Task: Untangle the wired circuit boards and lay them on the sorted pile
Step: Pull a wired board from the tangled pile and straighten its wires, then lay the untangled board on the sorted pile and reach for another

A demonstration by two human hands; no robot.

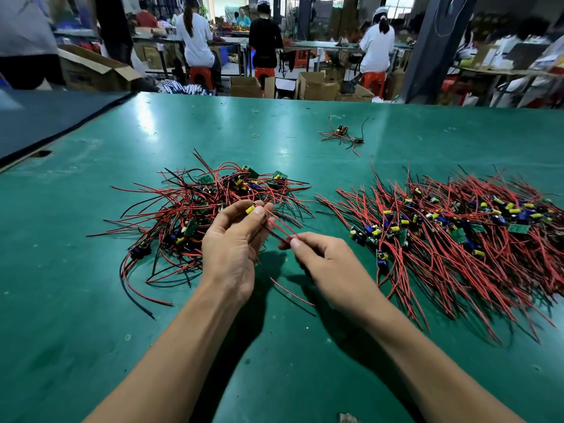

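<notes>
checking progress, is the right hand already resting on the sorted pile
No, the right hand pinches red wires beside the left hand, which holds the board, apart from the sorted pile.

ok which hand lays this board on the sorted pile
Probably the right hand: it pinches the red wires and sits beside the sorted pile; the left hand, holding the circuit board, is farther.

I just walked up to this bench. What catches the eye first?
Two heaps of red-wired circuit boards lie on the green table: a tangled pile on the left, a sorted pile on the right. Between them, the left hand pinches one board while the right hand pinches its red wires.
</notes>
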